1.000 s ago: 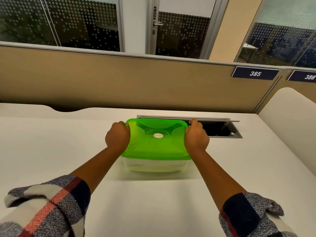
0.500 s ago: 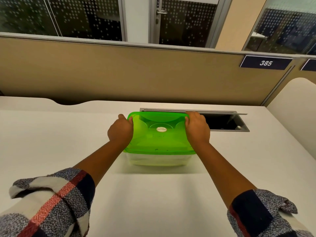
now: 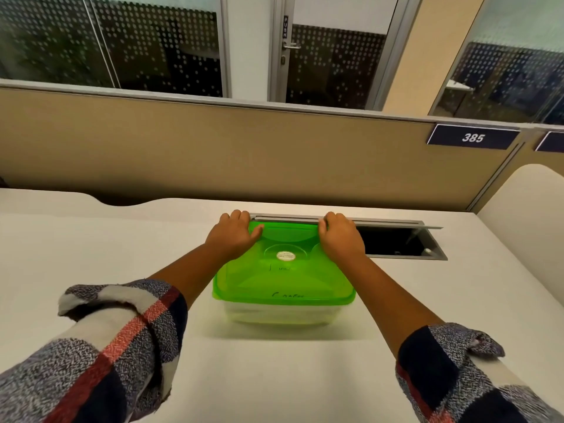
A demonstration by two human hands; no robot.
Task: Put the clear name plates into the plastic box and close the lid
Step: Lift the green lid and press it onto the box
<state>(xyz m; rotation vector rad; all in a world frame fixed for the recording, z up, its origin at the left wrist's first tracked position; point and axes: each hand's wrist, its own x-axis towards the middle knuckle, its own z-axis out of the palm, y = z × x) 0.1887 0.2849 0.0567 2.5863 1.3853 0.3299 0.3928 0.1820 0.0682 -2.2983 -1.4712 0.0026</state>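
The clear plastic box [image 3: 276, 312] stands on the white desk [image 3: 91, 257] with its green lid [image 3: 283, 279] lying on top. My left hand [image 3: 233, 236] rests on the lid's far left corner, thumb stretched across the green surface and fingers reaching the far edge. On the far right corner lies my right hand [image 3: 340, 236], its fingers curled over the lid's far rim. Through the box wall I make out only a pale blur, so the name plates cannot be told apart.
Right behind the box is an open cable hatch [image 3: 399, 242] sunk into the desk, its metal flap raised. A tan partition [image 3: 244, 154] with a plate marked 385 [image 3: 473, 137] closes off the far side. A white panel [image 3: 531, 215] stands at the right.
Both hands slid from the lid's left and right sides up to its far corners and now lie on top of it. The camera view has tilted down and nearer.
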